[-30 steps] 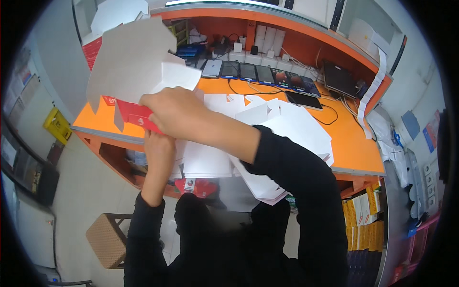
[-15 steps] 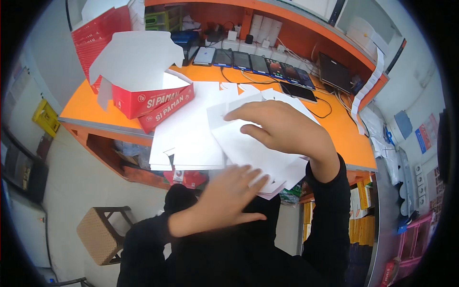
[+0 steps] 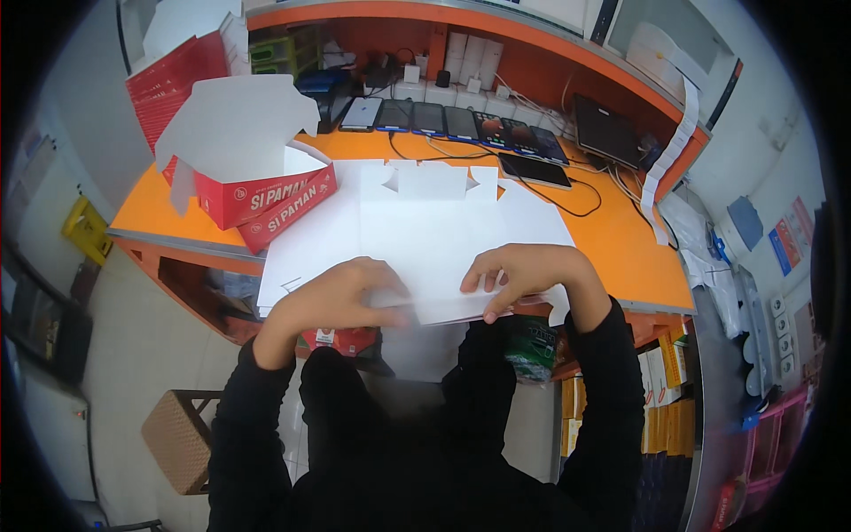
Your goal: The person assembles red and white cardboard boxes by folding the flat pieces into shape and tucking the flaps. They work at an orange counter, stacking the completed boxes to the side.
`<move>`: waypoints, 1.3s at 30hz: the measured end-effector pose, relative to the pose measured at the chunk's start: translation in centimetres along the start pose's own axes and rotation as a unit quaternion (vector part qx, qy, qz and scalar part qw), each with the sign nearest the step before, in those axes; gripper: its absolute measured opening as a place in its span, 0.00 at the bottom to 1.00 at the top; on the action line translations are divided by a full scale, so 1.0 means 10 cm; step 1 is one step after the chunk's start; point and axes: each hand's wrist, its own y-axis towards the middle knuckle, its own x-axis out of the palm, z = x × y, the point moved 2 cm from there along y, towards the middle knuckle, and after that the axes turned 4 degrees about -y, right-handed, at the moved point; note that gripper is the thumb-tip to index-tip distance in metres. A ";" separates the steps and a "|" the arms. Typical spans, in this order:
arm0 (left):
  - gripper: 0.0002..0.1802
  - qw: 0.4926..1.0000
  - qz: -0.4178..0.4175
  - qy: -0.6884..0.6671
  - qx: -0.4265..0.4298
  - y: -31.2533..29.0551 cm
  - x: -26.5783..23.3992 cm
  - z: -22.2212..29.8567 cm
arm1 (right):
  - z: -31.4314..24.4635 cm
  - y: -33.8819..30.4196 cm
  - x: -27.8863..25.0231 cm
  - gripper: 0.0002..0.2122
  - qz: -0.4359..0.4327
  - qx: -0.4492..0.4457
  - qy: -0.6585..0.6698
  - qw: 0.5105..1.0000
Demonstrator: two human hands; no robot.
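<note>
Two hands (image 3: 341, 297) (image 3: 532, 270), white cardboard (image 3: 425, 230), lettered red boxes (image 3: 235, 199)

Both hands are at the near edge of a flat white cardboard sheet (image 3: 425, 235). The left hand (image 3: 341, 294), blurred at the fingers, is at its left corner; the right hand (image 3: 527, 273) touches it with bent fingers, thumb at the edge. More white sheets (image 3: 310, 217) lie beneath, on an orange surface (image 3: 620, 266). To the left, a red box (image 3: 235, 199) with its white lid raised rests on another, before a tall red stack (image 3: 182, 84). Phones (image 3: 425, 121) line the back, near a dark laptop (image 3: 606, 130).
</note>
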 end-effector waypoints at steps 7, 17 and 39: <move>0.24 0.950 0.175 0.210 0.150 -0.07 0.31 0.63 | 0.07 0.02 -0.08 0.18 -0.029 -0.063 0.140 0.988; 0.17 0.863 0.202 0.421 0.192 -0.25 0.57 0.53 | -0.31 -0.30 -0.09 0.07 0.307 -0.041 0.092 0.946; 0.06 0.937 0.044 0.332 0.098 0.34 0.17 0.58 | -0.47 0.11 0.30 0.09 0.295 -0.033 0.017 0.955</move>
